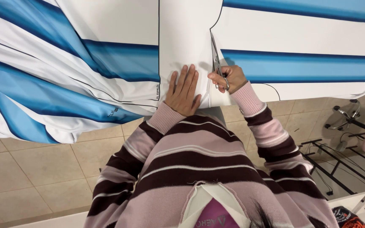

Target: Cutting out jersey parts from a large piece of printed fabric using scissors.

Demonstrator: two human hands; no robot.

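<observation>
In the head view, the left hand (183, 90) lies flat at the centre of the frame, fingers spread, pressing down the white part of the blue-and-white striped fabric (106, 59), which fills the upper frame and hangs off the left. Just right of it, the right hand (229, 79) grips metal scissors (215, 57), blades pointing up along a printed black line. Tan floor tiles (30, 169) fill the lower left.

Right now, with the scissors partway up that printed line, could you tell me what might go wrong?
The scissors may drift off the thin black outline. The left hand lies flat close beside the blades, so its fingers could be nicked. Much of the blue-and-white fabric hangs off the edge; its weight might drag the piece.
</observation>
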